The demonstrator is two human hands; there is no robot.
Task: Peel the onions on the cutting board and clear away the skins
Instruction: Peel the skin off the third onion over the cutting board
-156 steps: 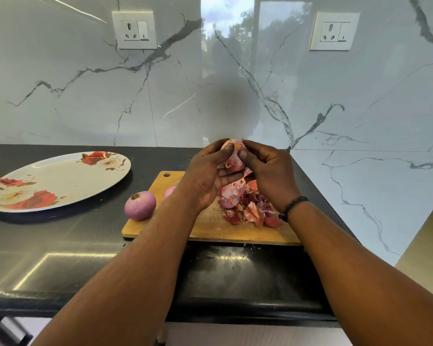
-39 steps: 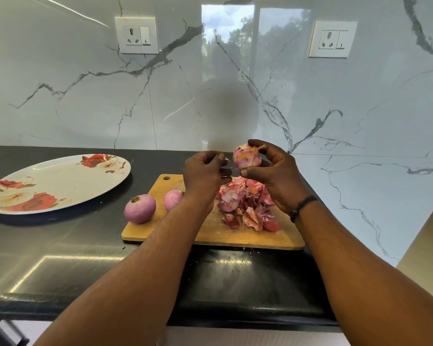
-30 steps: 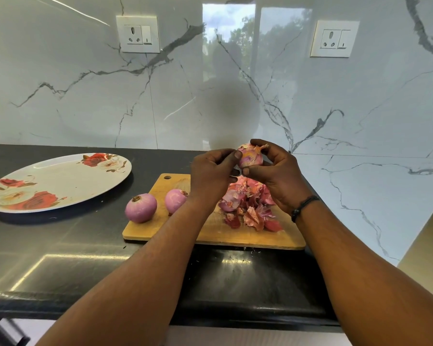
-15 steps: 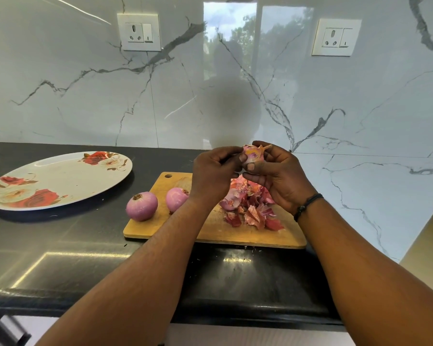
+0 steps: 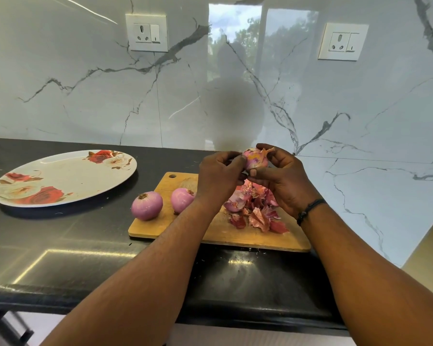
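We hold the half-peeled onion [image 5: 255, 159] above the cutting board [image 5: 220, 231]: our right hand [image 5: 283, 178] cups it, our left hand [image 5: 219, 174] pinches its skin. Peeled onions [image 5: 147, 205] lie at nine o'clock, skins [image 5: 256, 213] beneath.

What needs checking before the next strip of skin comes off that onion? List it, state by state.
1. Onion secured: the right hand holds the onion above the cutting board - ok.
2. Peeling grip: the left hand has its fingertips at the onion's side; whether they pinch a flap of skin - cannot tell.
3. Skin left on it: a dry papery piece sticks up at its top - not ok, peeling unfinished.
4. Drop zone: the pile of skins lies on the board right below the hands - ok.
5. Other onions: two peeled onions sit at the board's left end, apart from the pile - ok.
6. Skins cleared away - not ok.
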